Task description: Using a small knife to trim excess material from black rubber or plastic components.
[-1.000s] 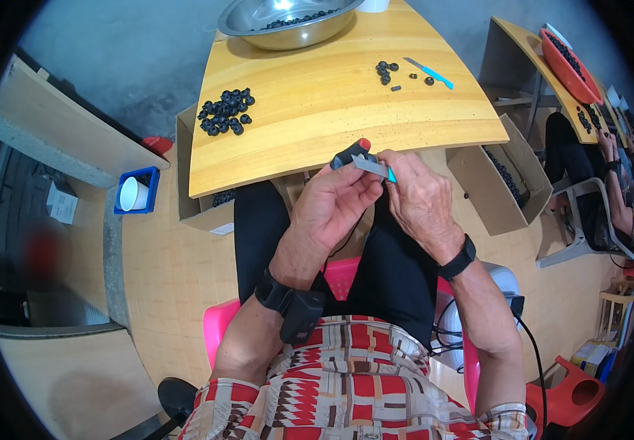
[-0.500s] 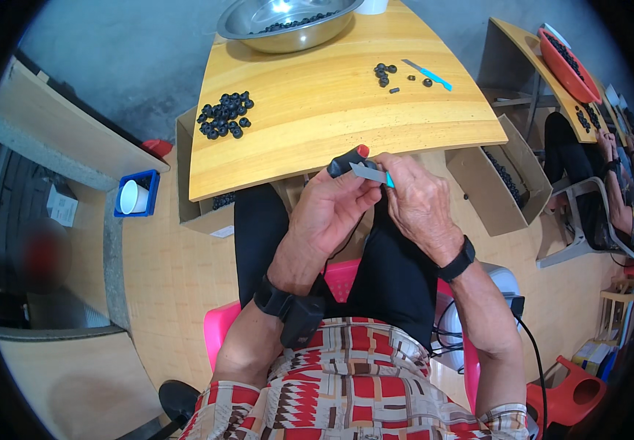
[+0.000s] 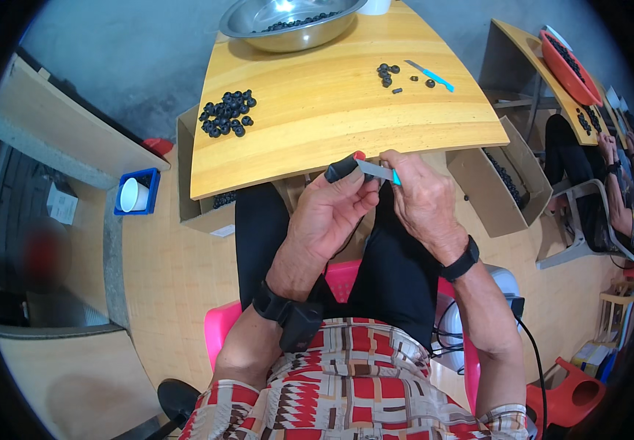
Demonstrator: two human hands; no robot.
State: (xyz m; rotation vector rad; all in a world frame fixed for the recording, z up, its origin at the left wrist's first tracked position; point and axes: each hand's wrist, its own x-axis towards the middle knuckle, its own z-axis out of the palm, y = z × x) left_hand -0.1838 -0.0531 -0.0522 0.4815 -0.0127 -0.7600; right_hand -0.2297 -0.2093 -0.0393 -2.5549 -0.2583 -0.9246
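Observation:
Just beyond the near table edge, my right hand grips a small knife with a silver blade and turquoise handle. Its blade points left, against or very near the fingertips of my left hand. That hand is closed in a pinch; a black sleeve-like cover with a red end shows at its forefinger. A small dark piece seems to sit behind the blade, mostly hidden. On the table lie a pile of black round parts at left, and several more beside a second turquoise-handled knife at right.
A steel bowl of black parts stands at the table's far side. Cardboard boxes flank the table below. A blue tray with a white cup is on the left floor. Another person sits at a table on the right.
Both hands have shifted slightly to the right. The knife's blade has slid a little to the right along the left fingertips, and the black cover has tilted.

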